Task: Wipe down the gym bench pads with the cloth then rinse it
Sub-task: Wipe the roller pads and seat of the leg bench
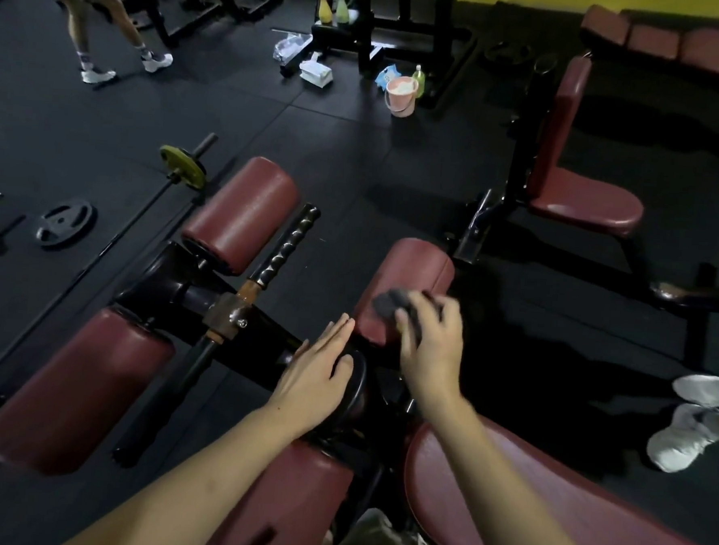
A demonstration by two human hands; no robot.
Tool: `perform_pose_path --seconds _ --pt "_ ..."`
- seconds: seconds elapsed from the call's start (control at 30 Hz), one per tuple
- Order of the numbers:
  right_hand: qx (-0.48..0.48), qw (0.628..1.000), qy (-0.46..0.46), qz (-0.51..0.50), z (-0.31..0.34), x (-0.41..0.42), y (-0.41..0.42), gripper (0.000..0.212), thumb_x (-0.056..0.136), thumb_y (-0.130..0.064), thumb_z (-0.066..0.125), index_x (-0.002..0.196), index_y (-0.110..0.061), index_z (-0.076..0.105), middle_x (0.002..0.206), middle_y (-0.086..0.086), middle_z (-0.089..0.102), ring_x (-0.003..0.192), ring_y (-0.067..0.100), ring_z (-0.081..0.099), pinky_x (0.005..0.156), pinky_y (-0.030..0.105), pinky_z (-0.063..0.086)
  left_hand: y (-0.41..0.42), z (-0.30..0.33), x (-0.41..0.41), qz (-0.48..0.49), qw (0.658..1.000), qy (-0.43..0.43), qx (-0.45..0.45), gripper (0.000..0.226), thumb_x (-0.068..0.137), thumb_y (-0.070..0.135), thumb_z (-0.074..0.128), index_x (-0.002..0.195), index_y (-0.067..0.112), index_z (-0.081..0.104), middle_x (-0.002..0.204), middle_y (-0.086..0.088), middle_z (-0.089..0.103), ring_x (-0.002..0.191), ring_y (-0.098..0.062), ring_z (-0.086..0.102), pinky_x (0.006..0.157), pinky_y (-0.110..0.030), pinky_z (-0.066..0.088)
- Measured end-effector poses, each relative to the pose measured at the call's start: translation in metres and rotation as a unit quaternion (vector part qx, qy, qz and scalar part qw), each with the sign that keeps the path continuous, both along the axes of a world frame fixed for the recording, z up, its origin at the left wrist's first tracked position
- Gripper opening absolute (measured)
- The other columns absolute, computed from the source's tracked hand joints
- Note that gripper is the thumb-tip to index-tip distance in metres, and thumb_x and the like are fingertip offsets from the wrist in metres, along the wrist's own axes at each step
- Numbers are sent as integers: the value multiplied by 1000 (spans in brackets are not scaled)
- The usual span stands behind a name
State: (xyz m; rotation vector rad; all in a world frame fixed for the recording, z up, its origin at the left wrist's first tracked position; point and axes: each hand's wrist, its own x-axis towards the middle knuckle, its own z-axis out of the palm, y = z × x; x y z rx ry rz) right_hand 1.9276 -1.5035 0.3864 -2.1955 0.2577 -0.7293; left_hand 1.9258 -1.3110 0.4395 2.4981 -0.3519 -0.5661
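Observation:
My right hand grips a dark grey cloth and presses it on the near end of a maroon roller pad. My left hand lies flat, fingers straight, on the black frame end cap beside that roller. Two more maroon roller pads sit on the left of the black frame. The wide maroon bench pad stretches under my right forearm. A pink bucket stands on the floor far ahead.
A ribbed black handle bar rises from the frame's middle. A barbell with a yellow plate and a loose black plate lie left. Another maroon seat bench stands right. A person's legs are at top left; white shoes are at right.

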Motion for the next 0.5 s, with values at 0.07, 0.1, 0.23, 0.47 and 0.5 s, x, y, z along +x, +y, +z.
perform_pose_path --seconds 0.07,0.1,0.23,0.47,0.5 --pt "0 999 -3 38 -5 -38 17 28 99 -26 65 126 -15 67 120 10 52 107 27 57 92 40 52 -5 3 -7 2 999 -1 -38 58 109 25 37 163 36 19 166 28 11 149 17 5 128 -27 5" --pt "-11 998 -6 57 -8 -44 17 28 100 -27 64 126 -16 66 120 11 52 106 28 57 91 42 53 -7 3 -8 4 999 1 -45 57 109 23 37 162 36 20 166 30 11 147 19 5 128 -24 3" --pt "-39 999 -19 22 -10 22 -26 26 100 -32 60 123 -20 65 118 16 53 104 36 58 88 51 53 -8 2 -7 0 1000 -2 -15 56 110 26 33 162 39 19 165 33 7 143 25 2 128 -25 0" --pt "16 998 23 -55 11 79 -49 34 100 -35 59 128 -17 66 121 13 52 108 32 58 94 50 53 -2 4 6 -5 999 -14 45 55 108 30 31 162 38 22 165 30 14 150 14 6 129 -36 4" --pt "10 999 17 -38 9 62 -37 32 100 -34 59 126 -18 67 118 13 51 106 32 58 93 49 53 -1 3 8 -7 999 -17 40 55 108 29 31 162 36 24 165 28 16 150 13 7 129 -36 5"
